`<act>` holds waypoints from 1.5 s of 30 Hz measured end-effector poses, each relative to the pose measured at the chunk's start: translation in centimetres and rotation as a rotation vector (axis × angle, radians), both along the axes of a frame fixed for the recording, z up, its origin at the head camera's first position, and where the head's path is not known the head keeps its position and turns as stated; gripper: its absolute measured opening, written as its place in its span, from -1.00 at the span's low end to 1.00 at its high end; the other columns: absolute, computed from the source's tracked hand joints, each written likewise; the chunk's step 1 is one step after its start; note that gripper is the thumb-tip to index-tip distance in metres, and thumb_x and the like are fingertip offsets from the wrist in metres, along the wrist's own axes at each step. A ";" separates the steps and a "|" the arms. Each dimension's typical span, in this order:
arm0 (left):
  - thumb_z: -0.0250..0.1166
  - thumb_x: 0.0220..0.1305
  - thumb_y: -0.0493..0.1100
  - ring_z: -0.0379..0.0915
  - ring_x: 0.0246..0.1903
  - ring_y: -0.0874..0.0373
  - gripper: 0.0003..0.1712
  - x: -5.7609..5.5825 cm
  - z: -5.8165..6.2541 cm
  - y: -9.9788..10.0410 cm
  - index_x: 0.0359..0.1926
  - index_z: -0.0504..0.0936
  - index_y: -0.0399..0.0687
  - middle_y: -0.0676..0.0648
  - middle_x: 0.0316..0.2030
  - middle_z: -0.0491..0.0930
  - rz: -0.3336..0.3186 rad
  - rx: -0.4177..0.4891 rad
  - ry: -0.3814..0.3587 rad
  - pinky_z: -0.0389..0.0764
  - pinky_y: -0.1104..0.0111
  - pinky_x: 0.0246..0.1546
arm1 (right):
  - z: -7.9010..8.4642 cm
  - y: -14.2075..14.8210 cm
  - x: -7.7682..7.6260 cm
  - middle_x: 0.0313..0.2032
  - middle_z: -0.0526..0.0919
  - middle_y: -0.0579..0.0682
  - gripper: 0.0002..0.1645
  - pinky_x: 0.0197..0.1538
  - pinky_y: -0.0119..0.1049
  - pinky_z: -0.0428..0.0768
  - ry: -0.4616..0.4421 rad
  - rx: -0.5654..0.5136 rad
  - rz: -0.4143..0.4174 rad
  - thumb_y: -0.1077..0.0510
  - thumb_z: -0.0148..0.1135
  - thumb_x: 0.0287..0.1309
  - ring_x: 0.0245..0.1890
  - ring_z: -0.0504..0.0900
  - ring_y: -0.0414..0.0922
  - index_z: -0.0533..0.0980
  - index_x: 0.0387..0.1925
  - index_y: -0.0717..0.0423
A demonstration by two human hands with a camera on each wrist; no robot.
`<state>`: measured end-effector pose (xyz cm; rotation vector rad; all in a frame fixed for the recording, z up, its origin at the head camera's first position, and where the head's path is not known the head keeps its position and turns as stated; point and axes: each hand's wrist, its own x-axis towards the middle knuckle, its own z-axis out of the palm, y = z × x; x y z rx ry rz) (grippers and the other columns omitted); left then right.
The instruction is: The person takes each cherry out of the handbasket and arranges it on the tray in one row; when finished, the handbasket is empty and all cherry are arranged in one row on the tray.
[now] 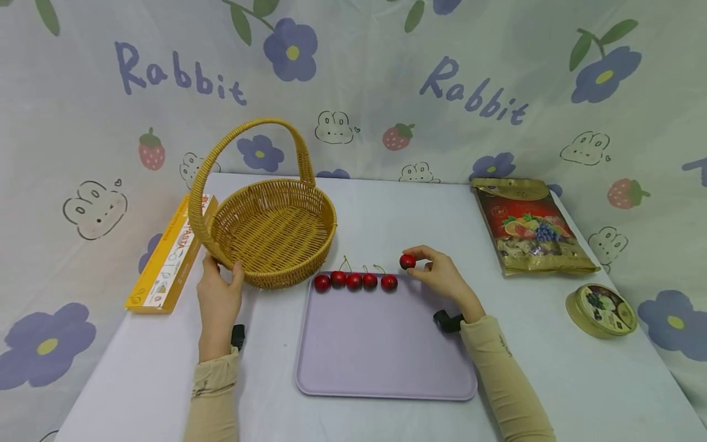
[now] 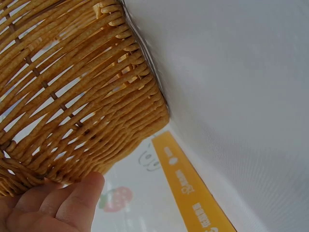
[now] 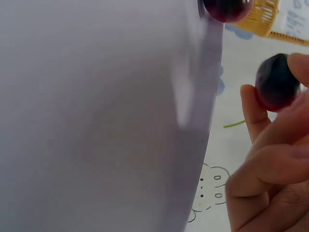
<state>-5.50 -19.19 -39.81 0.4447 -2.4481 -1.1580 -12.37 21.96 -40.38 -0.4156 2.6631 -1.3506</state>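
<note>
A round wicker basket (image 1: 276, 270) with a tall arched handle stands at the left of the table. My left hand (image 1: 220, 301) grips its near left side by the foot of the handle; in the left wrist view the fingers (image 2: 84, 198) lie against the weave. Between thumb and fingertips, my right hand (image 1: 442, 276) pinches a red cherry (image 1: 407, 261) over the far edge of the lilac tray (image 1: 386, 344). Its green stem (image 3: 234, 124) shows in the right wrist view. Several more cherries (image 1: 354, 282) form a row along the tray's far edge, some with stems upright.
Left of the basket lies a yellow pasta box (image 1: 171, 264), partly behind the handle. A red and gold fruit packet (image 1: 533, 227) lies at the far right, with a round gold tin (image 1: 602, 310) nearer me. A patterned cloth (image 1: 364, 61) hangs behind the table.
</note>
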 end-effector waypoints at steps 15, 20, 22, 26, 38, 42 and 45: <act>0.07 0.40 -0.07 0.30 0.25 -0.39 -0.28 -0.2 0.1 -0.2 0.44 0.09 -0.30 -0.50 0.22 0.38 0.015 0.003 0.017 0.37 -0.23 0.16 | 0.2 -0.9 0.4 -0.03 0.63 0.13 -0.54 -0.56 -0.43 0.31 0.009 0.162 0.116 0.28 0.32 0.05 -0.65 0.27 -0.24 0.56 0.05 0.04; 0.06 0.41 -0.05 0.28 0.26 -0.40 -0.27 -0.2 0.3 -0.1 0.44 0.07 -0.31 -0.51 0.25 0.35 0.007 0.003 0.011 0.35 -0.23 0.18 | 0.0 -0.8 0.5 -0.02 0.63 0.12 -0.53 -0.57 -0.43 0.32 0.004 0.170 0.116 0.30 0.32 0.04 -0.66 0.28 -0.23 0.56 0.04 0.03; 0.06 0.41 -0.05 0.28 0.25 -0.41 -0.27 -0.2 0.3 -0.1 0.44 0.07 -0.32 -0.51 0.24 0.35 0.008 0.003 0.010 0.36 -0.23 0.17 | 0.0 -0.8 0.6 0.00 0.63 0.13 -0.53 -0.58 -0.42 0.32 -0.002 0.170 0.115 0.31 0.32 0.03 -0.66 0.29 -0.23 0.56 0.04 0.03; 0.06 0.41 -0.05 0.28 0.26 -0.41 -0.27 -0.2 0.3 0.0 0.44 0.07 -0.31 -0.50 0.25 0.35 0.007 0.009 0.003 0.36 -0.23 0.17 | 0.0 -0.8 0.8 0.01 0.63 0.13 -0.52 -0.57 -0.43 0.33 -0.019 0.175 0.109 0.32 0.31 0.02 -0.66 0.30 -0.24 0.56 0.04 0.05; 0.07 0.41 -0.06 0.25 0.28 -0.39 -0.26 0.0 0.3 0.0 0.44 0.06 -0.34 -0.51 0.26 0.33 0.005 0.014 -0.001 0.34 -0.22 0.20 | -0.1 -0.7 1.3 -0.64 0.40 -0.09 -0.56 -0.57 -0.40 0.33 -0.052 0.175 0.108 0.34 0.36 0.00 -0.66 0.30 -0.22 0.57 -0.01 0.12; 0.06 0.41 -0.06 0.21 0.31 -0.38 -0.24 0.0 0.2 0.0 0.46 0.03 -0.34 -0.50 0.29 0.29 -0.001 0.018 -0.004 0.32 -0.21 0.22 | -0.2 -0.7 1.3 -0.61 0.42 -0.06 -0.55 -0.57 -0.40 0.33 -0.056 0.170 0.105 0.34 0.36 0.00 -0.65 0.30 -0.22 0.57 0.00 0.12; 0.05 0.41 -0.06 0.22 0.31 -0.37 -0.24 0.0 0.1 -0.1 0.46 0.03 -0.34 -0.50 0.29 0.29 -0.001 0.014 -0.001 0.32 -0.21 0.22 | -0.3 -0.7 1.4 -0.53 0.50 -0.01 -0.53 -0.56 -0.40 0.34 -0.065 0.155 0.103 0.33 0.37 0.01 -0.64 0.31 -0.23 0.57 0.03 0.12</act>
